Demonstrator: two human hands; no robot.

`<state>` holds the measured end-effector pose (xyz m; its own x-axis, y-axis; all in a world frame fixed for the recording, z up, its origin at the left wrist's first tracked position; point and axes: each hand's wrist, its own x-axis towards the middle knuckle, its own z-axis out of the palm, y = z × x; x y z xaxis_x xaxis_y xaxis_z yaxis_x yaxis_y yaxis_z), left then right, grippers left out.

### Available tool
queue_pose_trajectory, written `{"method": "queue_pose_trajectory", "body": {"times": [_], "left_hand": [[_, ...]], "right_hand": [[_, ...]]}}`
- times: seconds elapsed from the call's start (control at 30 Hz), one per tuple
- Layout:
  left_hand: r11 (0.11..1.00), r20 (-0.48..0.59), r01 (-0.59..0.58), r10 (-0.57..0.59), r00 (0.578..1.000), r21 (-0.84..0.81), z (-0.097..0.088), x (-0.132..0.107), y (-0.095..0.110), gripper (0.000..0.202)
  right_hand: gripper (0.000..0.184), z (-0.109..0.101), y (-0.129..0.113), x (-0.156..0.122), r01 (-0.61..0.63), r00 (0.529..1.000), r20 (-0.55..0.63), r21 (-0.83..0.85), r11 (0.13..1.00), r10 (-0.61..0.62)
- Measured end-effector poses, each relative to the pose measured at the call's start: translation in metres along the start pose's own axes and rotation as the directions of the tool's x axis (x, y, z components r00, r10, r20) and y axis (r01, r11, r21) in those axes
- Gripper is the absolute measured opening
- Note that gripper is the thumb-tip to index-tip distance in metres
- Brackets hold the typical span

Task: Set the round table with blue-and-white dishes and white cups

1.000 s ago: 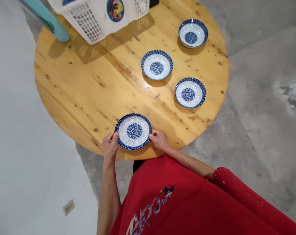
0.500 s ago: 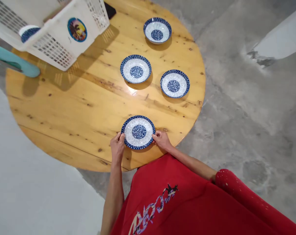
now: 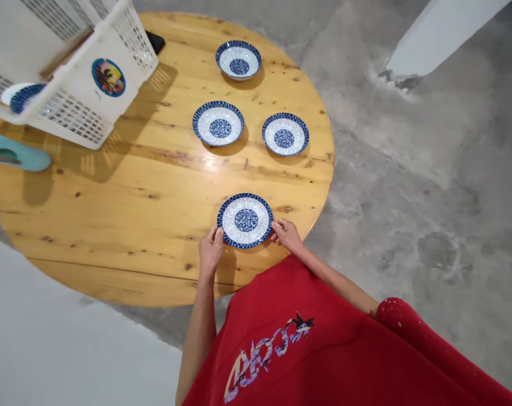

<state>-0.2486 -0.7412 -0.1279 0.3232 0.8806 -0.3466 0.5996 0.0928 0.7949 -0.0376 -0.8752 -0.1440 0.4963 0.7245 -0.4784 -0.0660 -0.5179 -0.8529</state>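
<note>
"What's the biggest thing in front of you?"
"The round wooden desk (image 3: 146, 242), with a white basket (image 3: 131, 85) at its far left."
"And then?"
"A blue-and-white plate (image 3: 245, 220), just in from the desk's near edge; three smaller dishes (image 3: 220, 128) sit beyond it."
"Are you holding that plate?"
"Yes: my left hand (image 3: 211, 248) pinches its left rim, my right hand (image 3: 287, 234) its right."

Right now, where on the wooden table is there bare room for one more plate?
The wooden table is widely bare between the white plastic basket and the left hand. A smaller gap lies between the held plate and the three blue-rimmed dishes, which crowd the far right.
</note>
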Motion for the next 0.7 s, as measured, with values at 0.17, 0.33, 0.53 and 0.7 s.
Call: {"method": "queue_pose_trajectory", "body": {"times": [0.17,0.33,0.53,0.7], "left_hand": [[0.997,0.045,0.004,-0.001,0.999,-0.076,0.004,0.003,-0.011,0.031],[0.998,0.033,-0.052,0.053,0.998,-0.027,0.006,0.014,-0.016,0.029],[0.998,0.077,-0.040,0.043,0.996,-0.049,0.005,0.021,-0.015,0.028],[0.999,0.072,-0.044,0.044,0.996,-0.009,0.001,0.021,-0.010,0.028]], "right_hand": [[0.018,0.015,-0.003,-0.003,-0.020,0.998,-0.061,0.035,0.999,0.022],[0.013,0.024,-0.004,0.002,-0.011,0.992,-0.128,0.016,1.000,0.013],[0.013,0.028,-0.001,0.003,-0.013,0.987,-0.158,0.040,0.999,0.019],[0.014,0.030,0.005,0.003,0.023,0.984,-0.176,0.043,0.999,-0.015]]}}
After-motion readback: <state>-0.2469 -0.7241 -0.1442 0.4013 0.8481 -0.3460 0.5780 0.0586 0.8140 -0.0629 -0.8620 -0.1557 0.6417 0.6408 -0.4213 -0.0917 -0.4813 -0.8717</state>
